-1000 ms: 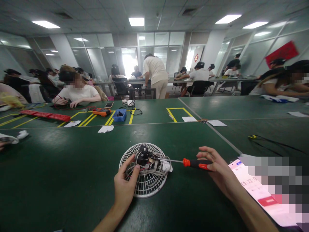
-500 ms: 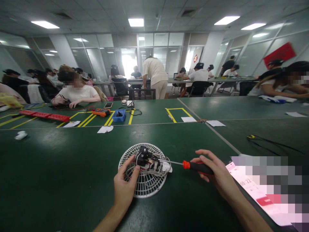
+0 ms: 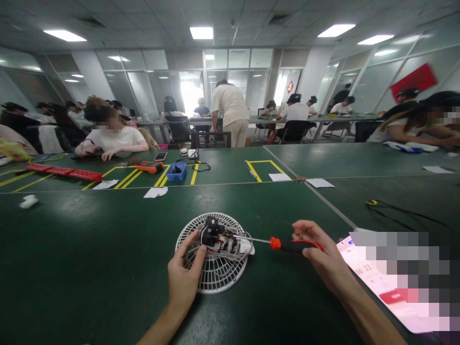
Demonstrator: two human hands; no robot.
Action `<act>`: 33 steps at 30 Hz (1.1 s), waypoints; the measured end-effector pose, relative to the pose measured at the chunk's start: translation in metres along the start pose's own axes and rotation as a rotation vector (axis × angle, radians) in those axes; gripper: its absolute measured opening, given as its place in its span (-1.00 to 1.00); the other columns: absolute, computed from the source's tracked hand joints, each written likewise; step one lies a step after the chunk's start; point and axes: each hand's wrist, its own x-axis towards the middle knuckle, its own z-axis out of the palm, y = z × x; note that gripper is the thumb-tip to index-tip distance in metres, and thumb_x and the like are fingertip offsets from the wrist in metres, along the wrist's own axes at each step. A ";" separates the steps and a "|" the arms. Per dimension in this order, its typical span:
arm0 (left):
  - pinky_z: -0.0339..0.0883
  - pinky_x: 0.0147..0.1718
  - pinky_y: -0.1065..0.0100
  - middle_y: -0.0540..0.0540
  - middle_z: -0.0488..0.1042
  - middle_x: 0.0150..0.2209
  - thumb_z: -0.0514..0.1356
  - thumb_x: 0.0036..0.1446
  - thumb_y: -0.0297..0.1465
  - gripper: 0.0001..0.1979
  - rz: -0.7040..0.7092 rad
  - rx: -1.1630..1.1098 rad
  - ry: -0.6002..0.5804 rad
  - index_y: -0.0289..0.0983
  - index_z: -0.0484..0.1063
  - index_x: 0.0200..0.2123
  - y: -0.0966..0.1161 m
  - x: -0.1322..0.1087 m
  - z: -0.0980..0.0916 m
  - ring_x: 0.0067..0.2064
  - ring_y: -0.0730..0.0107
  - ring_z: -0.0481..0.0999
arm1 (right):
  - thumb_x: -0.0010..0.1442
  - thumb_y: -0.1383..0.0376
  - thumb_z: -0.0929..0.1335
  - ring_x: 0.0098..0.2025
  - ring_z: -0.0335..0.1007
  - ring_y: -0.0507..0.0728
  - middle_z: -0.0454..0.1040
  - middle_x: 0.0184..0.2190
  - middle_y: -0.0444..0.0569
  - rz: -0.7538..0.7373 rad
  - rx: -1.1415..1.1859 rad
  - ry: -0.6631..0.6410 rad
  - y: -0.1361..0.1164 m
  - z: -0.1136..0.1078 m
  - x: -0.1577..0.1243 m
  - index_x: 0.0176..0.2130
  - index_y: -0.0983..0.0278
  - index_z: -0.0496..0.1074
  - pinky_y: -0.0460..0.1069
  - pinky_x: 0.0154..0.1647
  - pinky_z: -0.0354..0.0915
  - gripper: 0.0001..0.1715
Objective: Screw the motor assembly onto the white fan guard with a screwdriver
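Observation:
A round white fan grille (image 3: 220, 282) lies on the green table, with a black motor assembly (image 3: 212, 231) and bundled grey wires (image 3: 230, 257) on top of it. My left hand (image 3: 185, 275) grips the left side of the motor assembly between thumb and fingers. In my right hand (image 3: 319, 249) is a screwdriver (image 3: 293, 245) with a black and red handle. Its metal shaft points left, and the tip reaches in among the assembly's parts, where I cannot make out the exact contact.
A lit phone (image 3: 381, 287) lies by my right forearm. Farther back are a blue bin (image 3: 176, 172), an orange multimeter (image 3: 149, 166), red trays (image 3: 64, 171), paper slips (image 3: 155, 192) and a black strap (image 3: 398, 211). Several people sit at tables beyond; one person (image 3: 230, 112) bends over.
My right hand has changed its hold on the screwdriver handle, its fingers now curled up and the thumb along the handle. The left hand keeps its hold on the motor assembly.

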 end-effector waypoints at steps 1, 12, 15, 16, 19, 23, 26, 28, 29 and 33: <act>0.51 0.14 0.11 -0.20 0.62 0.08 0.36 0.13 -0.12 -0.50 0.003 0.001 0.000 -0.22 0.57 0.09 0.000 0.000 0.000 0.09 0.10 0.62 | -0.08 0.34 0.40 -0.19 0.40 0.17 0.42 -0.21 -0.10 0.000 0.012 0.009 0.001 0.001 0.000 -0.08 0.07 0.52 -0.03 -0.24 0.34 -0.50; 0.47 0.18 0.08 -0.19 0.61 0.10 0.35 0.15 -0.11 -0.51 0.016 0.023 0.002 -0.21 0.56 0.09 -0.001 -0.001 -0.001 0.13 0.08 0.60 | 0.04 0.20 0.45 -0.13 0.51 0.25 0.56 -0.21 -0.02 -0.005 -0.194 0.235 -0.008 0.012 0.000 -0.08 0.14 0.43 0.10 -0.12 0.43 -0.60; 0.43 0.22 0.06 -0.20 0.60 0.10 0.35 0.16 -0.12 -0.50 0.012 0.033 -0.007 -0.22 0.55 0.10 -0.002 -0.001 -0.001 0.14 0.09 0.59 | 0.10 0.06 0.48 -0.45 0.44 0.15 0.56 -0.31 -0.07 0.075 -0.180 0.270 -0.013 0.020 -0.001 -0.11 0.16 0.39 0.04 -0.43 0.39 -0.58; 0.42 0.23 0.05 -0.20 0.60 0.10 0.35 0.16 -0.12 -0.50 0.011 0.035 -0.010 -0.22 0.55 0.10 -0.002 -0.001 -0.002 0.14 0.08 0.59 | 0.11 0.02 0.48 -0.55 0.36 0.09 0.54 -0.36 -0.10 0.097 -0.173 0.274 -0.013 0.023 -0.002 -0.11 0.17 0.38 0.02 -0.52 0.33 -0.56; 0.41 0.24 0.04 -0.20 0.60 0.10 0.35 0.15 -0.11 -0.50 0.014 0.040 -0.009 -0.21 0.56 0.10 -0.002 -0.002 -0.002 0.14 0.07 0.58 | 0.17 -0.08 0.44 -0.69 0.18 0.02 0.46 -0.50 -0.19 0.136 -0.170 0.265 -0.012 0.028 -0.004 -0.10 0.18 0.36 -0.03 -0.67 0.14 -0.51; 0.46 0.19 0.05 -0.19 0.61 0.09 0.35 0.15 -0.10 -0.51 0.005 0.033 0.000 -0.20 0.57 0.08 -0.002 -0.001 -0.001 0.12 0.08 0.60 | 0.21 -0.07 0.40 -0.62 0.29 0.06 0.53 -0.33 -0.07 0.150 -0.137 0.233 -0.009 0.027 -0.005 -0.08 0.17 0.39 -0.01 -0.63 0.22 -0.55; 0.48 0.18 0.05 -0.19 0.61 0.09 0.35 0.15 -0.10 -0.51 -0.007 0.021 0.000 -0.19 0.56 0.09 -0.005 -0.001 -0.001 0.11 0.09 0.62 | 0.13 0.09 0.42 -0.27 0.50 0.25 0.52 -0.19 0.01 0.066 -0.154 0.230 -0.006 0.024 -0.004 -0.10 0.16 0.45 0.10 -0.33 0.44 -0.65; 0.47 0.19 0.06 -0.18 0.61 0.09 0.35 0.15 -0.10 -0.51 -0.002 0.014 -0.001 -0.19 0.56 0.09 -0.006 -0.001 0.000 0.12 0.09 0.61 | 0.07 0.19 0.40 -0.09 0.48 0.30 0.52 -0.18 0.00 0.007 -0.205 0.242 -0.004 0.021 -0.003 -0.09 0.14 0.46 0.13 -0.13 0.43 -0.65; 0.47 0.19 0.06 -0.19 0.61 0.09 0.35 0.16 -0.11 -0.51 0.001 0.012 -0.002 -0.19 0.56 0.09 -0.006 -0.001 0.000 0.13 0.09 0.60 | 0.05 0.22 0.39 -0.06 0.47 0.30 0.52 -0.18 0.00 -0.010 -0.225 0.250 -0.003 0.021 -0.003 -0.09 0.14 0.46 0.14 -0.08 0.40 -0.63; 0.50 0.16 0.08 -0.20 0.62 0.09 0.36 0.15 -0.10 -0.51 0.007 0.003 -0.003 -0.21 0.57 0.09 -0.004 -0.001 0.000 0.12 0.08 0.61 | 0.05 0.25 0.38 -0.12 0.46 0.28 0.50 -0.19 -0.01 -0.006 -0.223 0.254 -0.003 0.021 -0.002 -0.10 0.14 0.45 0.12 -0.17 0.41 -0.64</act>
